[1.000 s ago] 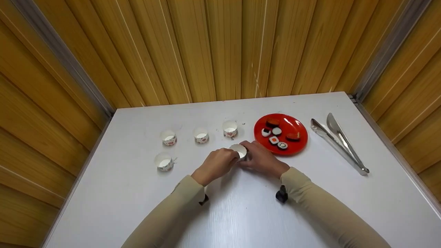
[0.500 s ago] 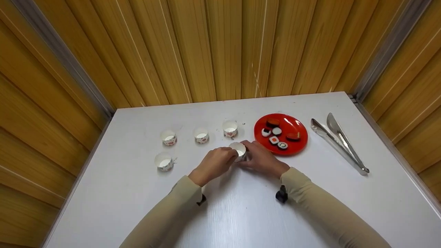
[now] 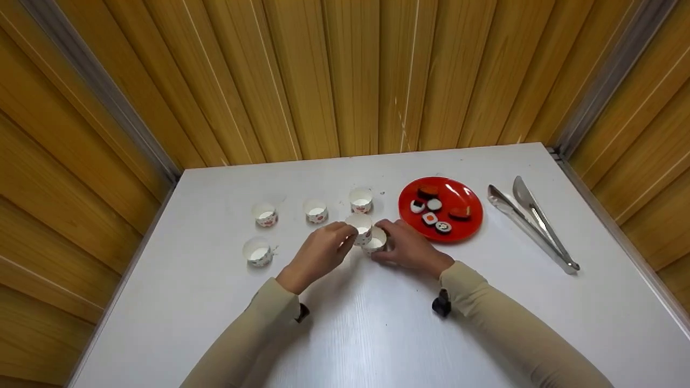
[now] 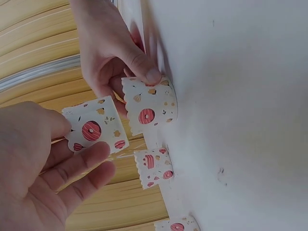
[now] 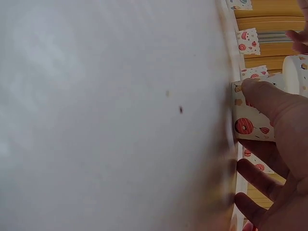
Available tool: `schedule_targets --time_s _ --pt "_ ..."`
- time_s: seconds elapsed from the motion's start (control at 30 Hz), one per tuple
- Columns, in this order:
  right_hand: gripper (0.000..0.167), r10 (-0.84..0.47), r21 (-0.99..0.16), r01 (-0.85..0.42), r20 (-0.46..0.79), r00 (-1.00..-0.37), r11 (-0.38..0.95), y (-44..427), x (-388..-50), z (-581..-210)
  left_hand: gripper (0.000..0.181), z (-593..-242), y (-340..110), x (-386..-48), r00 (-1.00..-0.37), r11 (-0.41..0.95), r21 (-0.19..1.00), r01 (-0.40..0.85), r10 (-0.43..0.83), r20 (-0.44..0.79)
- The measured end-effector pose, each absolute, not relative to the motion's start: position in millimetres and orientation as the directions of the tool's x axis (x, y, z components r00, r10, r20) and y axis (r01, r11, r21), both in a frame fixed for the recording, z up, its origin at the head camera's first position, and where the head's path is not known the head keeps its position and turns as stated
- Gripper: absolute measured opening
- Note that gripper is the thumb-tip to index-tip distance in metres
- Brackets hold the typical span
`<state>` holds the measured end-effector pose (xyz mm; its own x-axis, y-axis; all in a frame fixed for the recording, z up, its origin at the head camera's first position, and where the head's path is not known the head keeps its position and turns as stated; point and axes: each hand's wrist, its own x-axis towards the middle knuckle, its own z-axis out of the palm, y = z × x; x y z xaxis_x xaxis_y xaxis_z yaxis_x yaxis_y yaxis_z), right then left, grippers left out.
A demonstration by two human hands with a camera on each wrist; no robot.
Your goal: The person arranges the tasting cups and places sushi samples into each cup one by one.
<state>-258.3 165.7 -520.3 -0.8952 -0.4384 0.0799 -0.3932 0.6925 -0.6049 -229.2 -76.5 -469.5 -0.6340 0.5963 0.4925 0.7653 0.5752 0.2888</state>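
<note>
My left hand (image 3: 321,250) pinches the rim of a paper baking cup (image 4: 91,127), white with red doughnut prints, and holds it raised off the table. Just below and to its right, a second baking cup (image 3: 375,245) stands on the table. My right hand (image 3: 409,247) grips that one by its side, thumb on the near wall, as the right wrist view shows. In the left wrist view the two cups are apart, the raised one tilted. Behind them stands another printed cup (image 3: 361,202).
Several more baking cups stand to the left, among them a middle cup (image 3: 316,214) and a front-left cup (image 3: 259,254). A red plate (image 3: 469,229) with several sushi pieces (image 3: 442,227) lies right of my hands. Metal tongs (image 3: 545,229) lie farther right. Wooden panels (image 3: 350,81) wall the back.
My left hand has moved left and lifted one baking cup out of the other. My right hand stays in place on the lower cup.
</note>
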Motion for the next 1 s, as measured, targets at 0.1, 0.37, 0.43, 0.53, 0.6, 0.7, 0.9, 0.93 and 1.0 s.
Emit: schedule_targets --time_s 0.1,0.37,0.43,0.53,0.6,0.7,0.9,0.93,1.0 --pt "0.058 -0.443 -0.607 -0.401 0.089 -0.892 0.686 165 -258 -521 0.006 -469 -85 -229 -0.641 0.587 0.289 0.756 0.576 0.507" --pt "0.061 -0.438 -0.599 -0.388 0.068 -0.896 0.701 165 -258 -521 0.007 -478 -111 -227 -0.676 0.625 0.303 0.72 0.534 0.508" --pt "0.061 -0.432 -0.592 -0.383 0.065 -0.9 0.709 165 -258 -521 0.007 -481 -117 -226 -0.687 0.634 0.309 0.709 0.524 0.503" --pt "0.061 -0.427 -0.587 -0.381 0.065 -0.902 0.714 165 -258 -521 0.008 -484 -127 -226 -0.706 0.641 0.332 0.692 0.507 0.494" --pt "0.061 -0.429 -0.59 -0.38 0.063 -0.901 0.713 165 -258 -521 0.009 -486 -134 -225 -0.72 0.645 0.349 0.679 0.497 0.483" --pt "0.061 -0.43 -0.591 -0.377 0.057 -0.901 0.713 164 -258 -520 0.011 -491 -143 -222 -0.741 0.663 0.357 0.659 0.487 0.463" --pt "0.06 -0.406 -0.57 -0.358 0.046 -0.913 0.74 162 -258 -518 0.014 -498 -157 -218 -0.76 0.68 0.361 0.638 0.48 0.438" --pt "0.06 -0.403 -0.567 -0.356 0.046 -0.914 0.742 162 -258 -518 0.014 -499 -158 -217 -0.762 0.68 0.365 0.636 0.481 0.434" --pt "0.059 -0.398 -0.56 -0.353 0.046 -0.916 0.75 161 -258 -518 0.014 -503 -161 -215 -0.766 0.679 0.371 0.633 0.482 0.425"
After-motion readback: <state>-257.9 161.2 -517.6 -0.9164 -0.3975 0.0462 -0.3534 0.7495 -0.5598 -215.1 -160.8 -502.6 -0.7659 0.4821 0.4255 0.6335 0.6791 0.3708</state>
